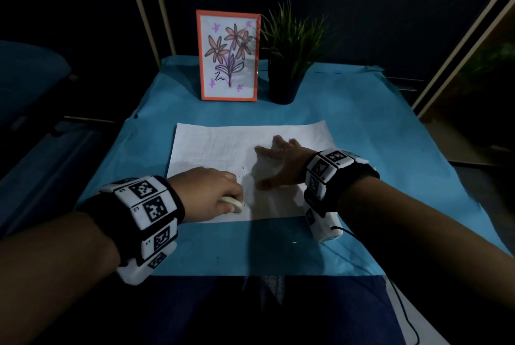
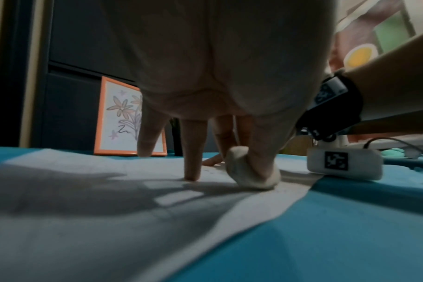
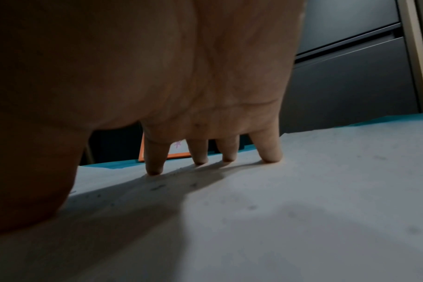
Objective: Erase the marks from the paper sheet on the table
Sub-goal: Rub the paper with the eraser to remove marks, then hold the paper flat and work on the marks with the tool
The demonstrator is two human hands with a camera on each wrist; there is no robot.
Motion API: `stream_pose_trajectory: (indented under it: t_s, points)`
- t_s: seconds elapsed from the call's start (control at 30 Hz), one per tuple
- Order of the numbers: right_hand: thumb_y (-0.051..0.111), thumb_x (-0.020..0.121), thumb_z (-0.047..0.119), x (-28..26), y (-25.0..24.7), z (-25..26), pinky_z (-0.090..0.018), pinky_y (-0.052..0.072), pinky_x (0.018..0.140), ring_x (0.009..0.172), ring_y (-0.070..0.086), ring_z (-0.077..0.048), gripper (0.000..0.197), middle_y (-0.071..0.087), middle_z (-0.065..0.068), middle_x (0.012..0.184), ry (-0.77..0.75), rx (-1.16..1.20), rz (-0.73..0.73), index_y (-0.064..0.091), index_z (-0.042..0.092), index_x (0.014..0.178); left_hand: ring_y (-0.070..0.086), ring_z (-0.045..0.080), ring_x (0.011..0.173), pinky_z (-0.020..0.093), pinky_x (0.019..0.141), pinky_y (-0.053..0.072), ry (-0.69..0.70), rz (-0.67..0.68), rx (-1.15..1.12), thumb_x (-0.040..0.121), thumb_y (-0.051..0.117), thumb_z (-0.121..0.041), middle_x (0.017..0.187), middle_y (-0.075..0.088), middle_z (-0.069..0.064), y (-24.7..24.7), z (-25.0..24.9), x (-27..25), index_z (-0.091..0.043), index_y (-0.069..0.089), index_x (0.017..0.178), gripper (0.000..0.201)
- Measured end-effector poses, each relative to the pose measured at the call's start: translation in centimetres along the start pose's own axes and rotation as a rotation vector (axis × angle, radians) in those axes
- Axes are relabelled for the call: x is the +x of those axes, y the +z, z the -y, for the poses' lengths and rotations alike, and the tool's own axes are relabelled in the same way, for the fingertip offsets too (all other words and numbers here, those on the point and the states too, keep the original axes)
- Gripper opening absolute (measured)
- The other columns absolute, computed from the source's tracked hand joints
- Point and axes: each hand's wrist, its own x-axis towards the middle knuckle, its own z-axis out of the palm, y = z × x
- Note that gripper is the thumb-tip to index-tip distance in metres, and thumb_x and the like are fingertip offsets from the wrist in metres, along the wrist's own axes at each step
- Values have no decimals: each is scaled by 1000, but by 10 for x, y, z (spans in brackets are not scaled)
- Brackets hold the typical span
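A white paper sheet (image 1: 223, 147) lies on the blue table cover (image 1: 376, 127). Faint pencil lines cross its left half, and a few small dark marks (image 1: 243, 168) sit near the middle. My left hand (image 1: 211, 191) pinches a white eraser (image 1: 232, 203) against the sheet's near edge. In the left wrist view the eraser (image 2: 244, 171) touches the paper (image 2: 85, 229) under my thumb, and one finger rests on the sheet beside it. My right hand (image 1: 278, 160) lies spread on the sheet's right half. Its fingertips (image 3: 269, 154) press the paper (image 3: 326, 190).
An orange-framed flower drawing (image 1: 228, 55) stands at the back of the table, with a dark potted plant (image 1: 287, 66) to its right. A black cable (image 1: 404, 303) trails off the near right. Dark cabinets stand behind.
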Motion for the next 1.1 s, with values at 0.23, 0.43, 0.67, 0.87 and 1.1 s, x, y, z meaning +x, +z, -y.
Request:
stream_pose_trajectory:
  t_s: [0.23, 0.43, 0.67, 0.87, 1.1]
  points:
    - [59, 72, 73, 2, 2, -2, -50, 18, 114, 145, 3, -25, 92, -1, 7, 158, -6, 10, -9, 9, 50, 146, 54, 7, 106, 38, 112, 20, -23, 80, 57, 97, 49, -43, 103, 52, -21, 0, -3, -2, -35, 60, 108, 17]
    - [73, 68, 61, -10, -3, 0, -47, 22, 114, 133, 32, -24, 77, 26, 1, 143, -1, 130, -127, 39, 42, 134, 57, 8, 93, 36, 94, 45, -109, -167, -195, 91, 60, -39, 96, 57, -16, -21, 22, 7, -37, 60, 92, 2]
    - [63, 83, 50, -18, -28, 1, -42, 18, 115, 126, 45, -18, 48, 48, 1, 135, -60, 83, -176, 51, 33, 126, 54, 10, 81, 27, 78, 43, -156, -412, -320, 92, 62, -25, 91, 53, -14, -48, 40, 34, -23, 63, 101, 10]
    - [71, 82, 33, 3, -43, 27, -26, 44, 77, 91, 60, -18, 30, 67, -4, 103, -180, 346, -353, 65, 14, 104, 57, 13, 73, 26, 68, 47, -107, -464, -461, 87, 69, -24, 94, 58, -11, -54, 32, 55, -28, 54, 96, 18]
    - [70, 83, 32, 35, -36, 24, -23, 41, 70, 81, 55, -18, 22, 67, -8, 97, -81, 355, -344, 68, 12, 92, 50, 21, 114, 37, 97, 43, -276, -176, -199, 78, 74, -41, 118, 47, -1, -40, 56, 63, -28, 57, 117, 45]
